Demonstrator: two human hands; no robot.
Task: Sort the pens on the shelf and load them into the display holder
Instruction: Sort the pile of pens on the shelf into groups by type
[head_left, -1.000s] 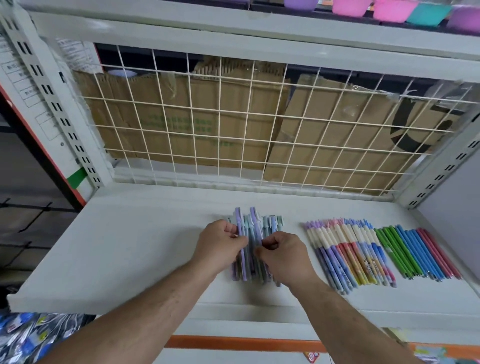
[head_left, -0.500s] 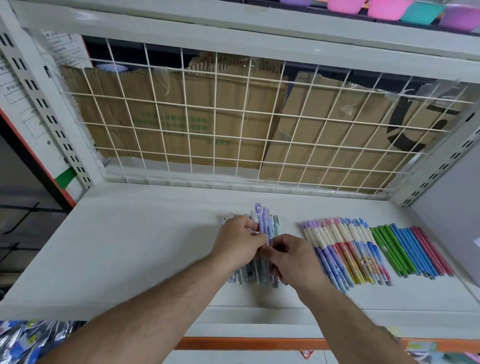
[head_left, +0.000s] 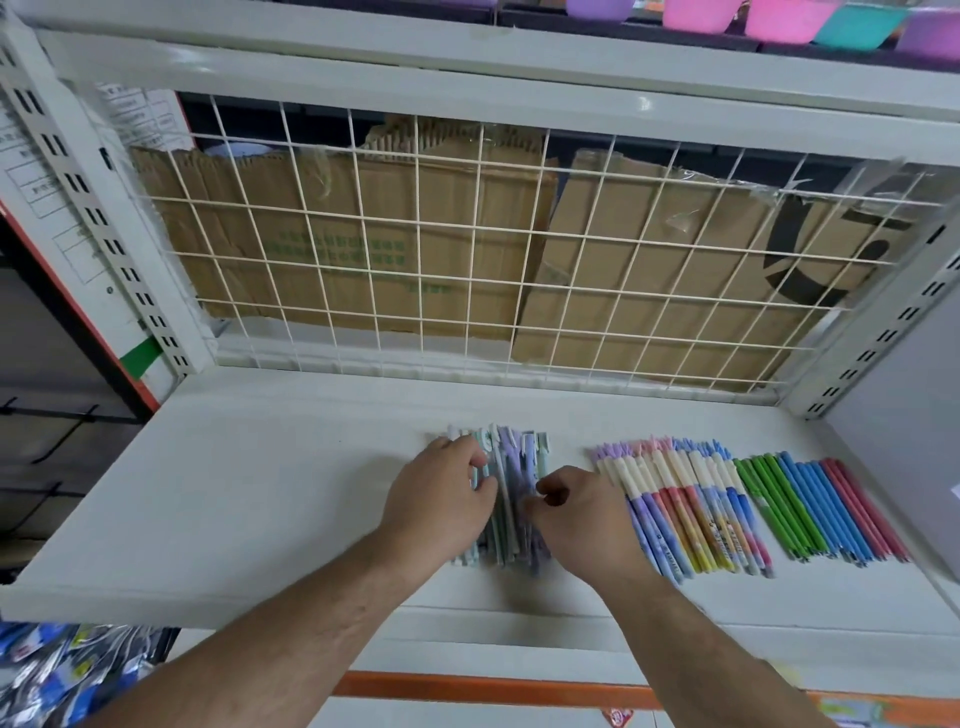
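A loose bunch of pastel pens (head_left: 511, 467), purple, teal and white, lies on the white shelf (head_left: 249, 493) between my hands. My left hand (head_left: 441, 499) covers the bunch's left side with fingers curled onto the pens. My right hand (head_left: 582, 514) pinches pens at the bunch's right side. To the right lies a neat row of patterned pens with cream grips (head_left: 685, 509). Beyond it lies a row of plain green, blue and red pens (head_left: 821, 509). No display holder is in view.
A white wire grid (head_left: 467, 260) backs the shelf, with flattened cardboard (head_left: 395, 244) behind it. Slotted uprights (head_left: 88, 208) stand at both sides. Coloured plastic bowls (head_left: 779, 15) sit on the shelf above. Packaged goods (head_left: 62, 670) hang below left.
The pens that stuck up between my hands have come down flatter onto the shelf. Both hands stay on the pastel bunch; the sorted rows have not moved.
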